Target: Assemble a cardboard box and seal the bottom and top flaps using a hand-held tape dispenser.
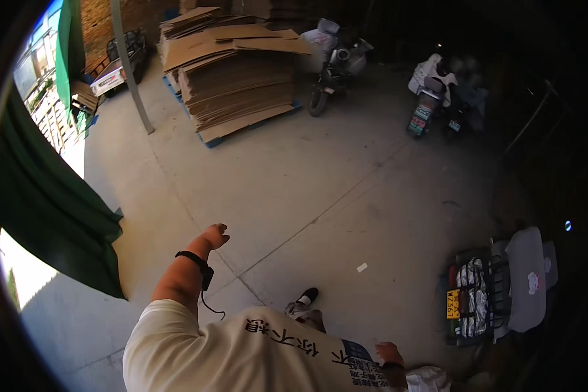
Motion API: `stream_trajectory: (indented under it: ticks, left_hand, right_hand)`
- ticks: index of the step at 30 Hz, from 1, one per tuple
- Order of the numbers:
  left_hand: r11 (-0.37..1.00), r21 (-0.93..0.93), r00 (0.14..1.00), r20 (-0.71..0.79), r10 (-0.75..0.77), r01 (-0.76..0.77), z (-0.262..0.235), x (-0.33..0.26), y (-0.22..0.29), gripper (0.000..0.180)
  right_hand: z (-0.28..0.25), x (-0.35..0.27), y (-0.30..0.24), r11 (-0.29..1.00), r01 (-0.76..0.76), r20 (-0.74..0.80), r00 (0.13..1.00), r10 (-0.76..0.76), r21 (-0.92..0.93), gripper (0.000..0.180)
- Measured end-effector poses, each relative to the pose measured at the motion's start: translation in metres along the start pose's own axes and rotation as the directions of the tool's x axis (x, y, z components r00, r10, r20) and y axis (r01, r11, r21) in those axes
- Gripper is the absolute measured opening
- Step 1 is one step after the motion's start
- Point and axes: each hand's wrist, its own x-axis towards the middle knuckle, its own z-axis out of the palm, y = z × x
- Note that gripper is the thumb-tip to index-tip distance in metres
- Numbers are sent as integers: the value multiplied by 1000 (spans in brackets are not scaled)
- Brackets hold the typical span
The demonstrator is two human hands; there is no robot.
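Flattened cardboard (242, 95) is stacked out to the near corner of a blue pallet (214, 142), presumably for keeping off the floor (294, 176). The left hand (216, 236) is held well apart, seemingly empty, fingers loosely parted; the right hand's (390, 353) closure cannot be told.

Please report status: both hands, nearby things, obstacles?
Left hand over floor, nothing visible in it. Right hand beside shirt, grip unclear. White slip on floor.

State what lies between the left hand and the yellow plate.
Between left hand and yellow plate, the head view shows floor, a seam and a white slip.
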Motion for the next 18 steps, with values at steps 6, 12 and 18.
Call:
stream_trajectory:
  ticks: [6,12,18]
  left_hand:
    - [970,59,960,174,221,-234,30,247,223,51]
    - [933,328,796,520,-312,151,18,364,169,48]
    - [753,656,667,537,-516,54,5,488,159,39]
  right_hand:
    - [-79,161,-19,676,442,44,853,-520,-589,39]
    - [-250,270,-190,956,170,-53,985,-162,238,35]
    - [-433,373,-321,969,234,-434,867,-243,-74,32]
